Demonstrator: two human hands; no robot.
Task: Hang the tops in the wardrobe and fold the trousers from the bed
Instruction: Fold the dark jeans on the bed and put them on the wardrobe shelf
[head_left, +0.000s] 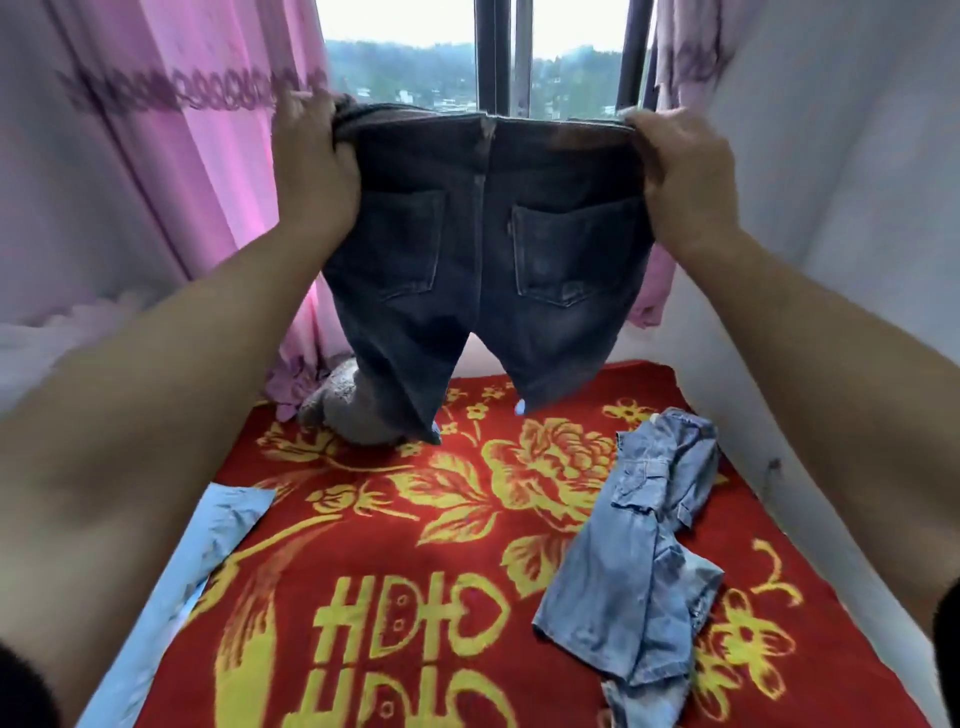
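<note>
Fingers (311, 119) of left hand (317, 161), right hand (680, 171) gripping dark jeans (467, 234) aloft, window (415, 67) behind, denim trousers (634, 571) on blanket (415, 597)

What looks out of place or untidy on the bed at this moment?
The light blue denim garment lies crumpled and twisted on the right side of the red blanket, not laid flat. The left hand and the right hand hold the dark jeans up by the waistband. I see nothing torn or spilled.

A home bedroom, it seems: a bed (156, 613) under a red blanket with yellow flowers (467, 519), pink pleated curtains (171, 182), a dark-framed window (498, 52).
</note>
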